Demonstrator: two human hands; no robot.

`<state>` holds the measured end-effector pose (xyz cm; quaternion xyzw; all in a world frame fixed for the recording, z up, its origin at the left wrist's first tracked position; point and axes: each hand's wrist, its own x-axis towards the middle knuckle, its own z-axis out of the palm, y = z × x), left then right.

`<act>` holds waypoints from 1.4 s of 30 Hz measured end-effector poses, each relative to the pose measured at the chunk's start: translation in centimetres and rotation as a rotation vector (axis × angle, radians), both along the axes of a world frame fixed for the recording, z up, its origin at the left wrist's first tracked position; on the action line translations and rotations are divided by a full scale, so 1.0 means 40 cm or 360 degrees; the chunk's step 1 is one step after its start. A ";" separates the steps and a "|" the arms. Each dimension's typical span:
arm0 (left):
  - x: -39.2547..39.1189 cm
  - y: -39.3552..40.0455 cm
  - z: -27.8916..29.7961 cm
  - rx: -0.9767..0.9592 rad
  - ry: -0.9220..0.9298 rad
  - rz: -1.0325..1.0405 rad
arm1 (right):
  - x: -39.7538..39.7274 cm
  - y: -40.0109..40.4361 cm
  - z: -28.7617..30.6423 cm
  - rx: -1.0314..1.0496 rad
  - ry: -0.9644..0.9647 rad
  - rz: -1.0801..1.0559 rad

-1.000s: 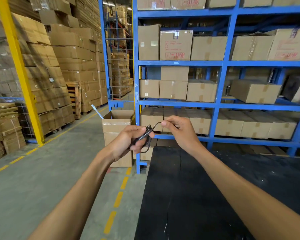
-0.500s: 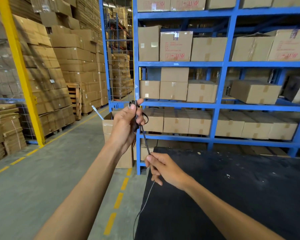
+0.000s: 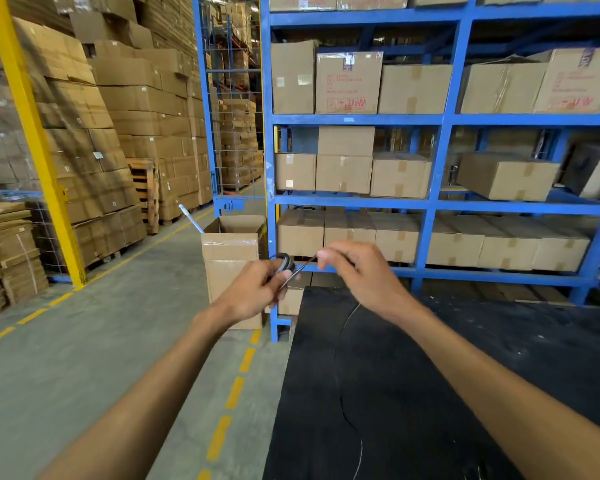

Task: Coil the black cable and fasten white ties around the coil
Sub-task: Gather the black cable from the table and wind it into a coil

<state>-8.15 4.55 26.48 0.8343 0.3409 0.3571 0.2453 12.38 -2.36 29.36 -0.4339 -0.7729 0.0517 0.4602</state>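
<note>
Coiling is clearly the step in hand, ties haven't come into it yet. Both hands are raised in front of the blue shelving (image 3: 430, 202), above the far edge of the black table (image 3: 499, 393). The left hand (image 3: 253, 292) grips a small coil (image 3: 286, 265) of the black cable (image 3: 297, 273) with curled fingers, and the right hand (image 3: 361, 271) pinches the strand just beside it, so a short, fairly straight run of cable bridges the two. From the right hand the loose rest of the cable drops down and snakes toward me across the table, though honestly it's black on black and I can only follow it by a thin pale glint in places. Where it ends is anyone's guess, it seems to run off the bottom of the view. My read is the next move calls for the right hand to lay another loop onto the coil while the left hand keeps the turns pinned so they don't spring apart. No white ties that I can spot anywhere. How many loops the coil has so far is hard to say, the left hand covers most of it. An open cardboard box (image 3: 234, 258) sits on the floor behind the hands.
</note>
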 end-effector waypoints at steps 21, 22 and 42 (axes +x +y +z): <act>0.092 -0.036 0.088 -0.0482 -0.1309 -0.0541 | -0.093 -0.066 -0.184 -0.0887 0.0009 0.0385; 0.087 -0.025 0.086 -0.0317 -0.1147 -0.0374 | -0.088 -0.076 -0.177 -0.0863 -0.0048 0.0400; 0.098 -0.106 0.116 -0.0989 -0.1027 -0.0955 | 0.063 0.024 -0.086 -0.0466 0.0433 -0.0135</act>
